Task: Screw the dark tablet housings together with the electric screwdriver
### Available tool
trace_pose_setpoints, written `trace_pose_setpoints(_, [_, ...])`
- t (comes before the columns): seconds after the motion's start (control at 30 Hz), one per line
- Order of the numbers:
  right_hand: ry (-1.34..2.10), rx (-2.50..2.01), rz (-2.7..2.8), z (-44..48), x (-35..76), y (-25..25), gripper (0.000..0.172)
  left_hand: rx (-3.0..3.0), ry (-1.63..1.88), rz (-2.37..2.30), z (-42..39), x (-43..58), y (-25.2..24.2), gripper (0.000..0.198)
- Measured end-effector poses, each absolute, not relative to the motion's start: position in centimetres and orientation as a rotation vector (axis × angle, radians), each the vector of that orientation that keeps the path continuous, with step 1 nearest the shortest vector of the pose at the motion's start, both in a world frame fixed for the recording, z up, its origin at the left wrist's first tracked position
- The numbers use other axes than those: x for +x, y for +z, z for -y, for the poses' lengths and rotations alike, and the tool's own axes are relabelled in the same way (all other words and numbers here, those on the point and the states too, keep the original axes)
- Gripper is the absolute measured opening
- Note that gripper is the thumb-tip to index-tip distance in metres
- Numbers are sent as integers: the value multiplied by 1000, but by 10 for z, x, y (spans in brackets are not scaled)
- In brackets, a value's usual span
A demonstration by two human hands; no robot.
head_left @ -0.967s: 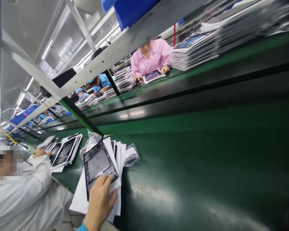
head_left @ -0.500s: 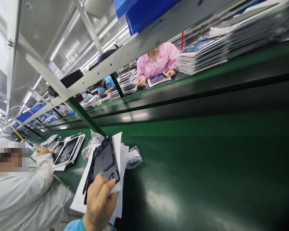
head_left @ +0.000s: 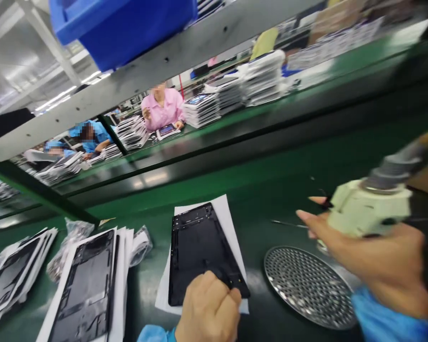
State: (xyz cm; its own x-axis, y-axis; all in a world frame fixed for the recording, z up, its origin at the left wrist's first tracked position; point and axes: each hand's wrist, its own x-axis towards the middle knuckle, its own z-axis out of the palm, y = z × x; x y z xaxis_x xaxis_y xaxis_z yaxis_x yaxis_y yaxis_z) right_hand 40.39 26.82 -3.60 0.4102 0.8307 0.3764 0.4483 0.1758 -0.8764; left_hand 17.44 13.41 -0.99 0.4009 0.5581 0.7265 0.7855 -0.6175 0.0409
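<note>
A black tablet back housing (head_left: 199, 242) lies on a white sheet (head_left: 231, 232) on the green bench. My left hand (head_left: 209, 306) is closed at its lower edge, with the fingertips hidden behind the knuckles. On the right, my right hand (head_left: 374, 266) is wrapped round a pale green electric screwdriver (head_left: 371, 209), slightly blurred. A thin metal rod (head_left: 288, 223) shows left of those fingers; whether it belongs to the tool I cannot tell. Between my hands sits a round metal plate full of small holes (head_left: 308, 287). Left of the housing is a stack of similar housings (head_left: 85, 280) interleaved with white sheets.
Another stack of housings (head_left: 14, 275) lies at far left. Clear plastic bags (head_left: 73, 237) rest behind the nearer stack. A green post (head_left: 39, 190) and a metal rail with a blue bin (head_left: 128, 28) stand over the bench. Across it, co-workers (head_left: 163, 107) sit among piles of tablets.
My left hand has brought a housing and its sheet rightward from the stack onto the bench. The view has swung right, bringing my right hand, the screwdriver and the holed plate into sight.
</note>
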Motion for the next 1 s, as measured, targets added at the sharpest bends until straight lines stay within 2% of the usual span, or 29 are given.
trace_pose_setpoints(0.13, [510, -1450, 1109, -265, 396, -27, 38, -2624, -935, 1366, -134, 171, -40, 8])
trace_pose_setpoints(0.23, [508, -1395, 1129, -264, 393, -25, 36, -2839, -858, 1447, -130, 155, -53, 16])
trace_pose_setpoints(0.37, [508, -1338, 1137, -262, 393, -22, 34, -2798, -577, 1526, -128, 137, -61, 35])
trace_pose_setpoints(0.53, [473, -1351, 1156, -263, 392, -24, 34, -2709, -389, 1349, -128, 143, -65, 52])
trace_pose_setpoints(0.6, [478, -1361, 1151, -263, 392, -23, 34, -2639, -420, 1282, -129, 148, -62, 49])
trace_pose_setpoints(0.7, [484, -1351, 1148, -262, 392, -21, 36, -2559, -588, 1233, -132, 148, -50, 34])
trace_pose_setpoints(0.83, [463, -1345, 1156, -262, 392, -20, 35, -2466, -806, 1150, -131, 142, -31, 31])
trace_pose_setpoints(1.0, [476, -1341, 1164, -261, 394, -23, 33, -2501, -812, 1100, -123, 139, -34, 26])
